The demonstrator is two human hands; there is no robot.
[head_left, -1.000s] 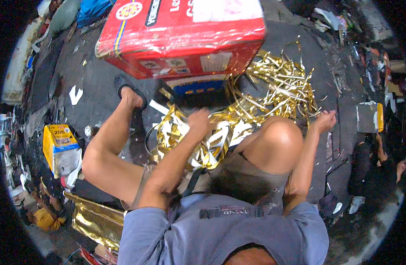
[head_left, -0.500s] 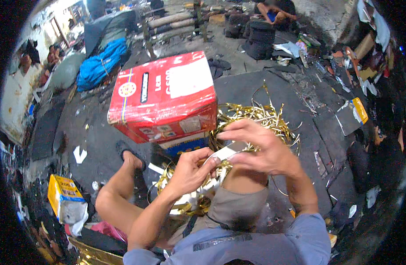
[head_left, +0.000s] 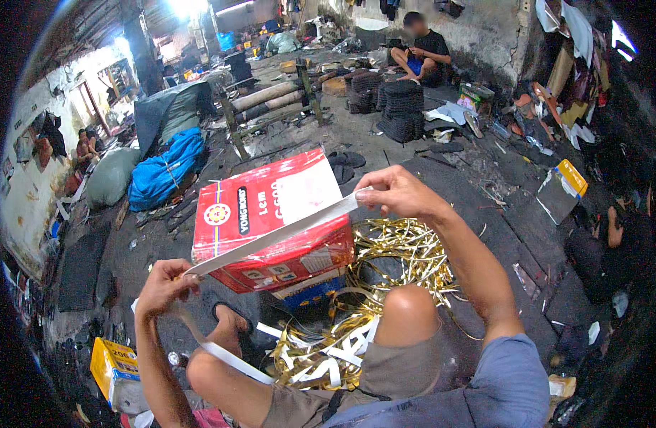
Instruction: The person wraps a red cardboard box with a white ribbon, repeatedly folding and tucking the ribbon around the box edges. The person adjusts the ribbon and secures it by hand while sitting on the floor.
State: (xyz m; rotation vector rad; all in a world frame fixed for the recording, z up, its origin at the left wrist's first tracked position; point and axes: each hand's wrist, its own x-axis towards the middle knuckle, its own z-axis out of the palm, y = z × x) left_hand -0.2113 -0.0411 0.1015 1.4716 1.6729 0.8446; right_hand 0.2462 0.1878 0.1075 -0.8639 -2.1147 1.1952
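Largest in the work area is a red carton (head_left: 271, 278), beyond and between the left hand (head_left: 167, 285) and the right hand (head_left: 396, 192); it rests on a smaller blue box (head_left: 310, 291), which presumably raises it off the floor (head_left: 157, 239). Below the right hand lies a heap of gold strands (head_left: 406, 250), apparently within easy reach. Nearer the body, below and between the hands, gold and white cuttings (head_left: 328, 357) are gathered between the legs (head_left: 410, 314), probably so that they stay together. A yellow box (head_left: 114, 364) stands below and to the left of the left hand. Smallest is the white strip (head_left: 271, 240), spanning the gap between the hands in front of the carton. Each hand is closed on one end, thumb against fingers; the wide spacing seems to hold it straight. A pale length (head_left: 231, 359) trails below the left hand; whether it continues the strip cannot be told.
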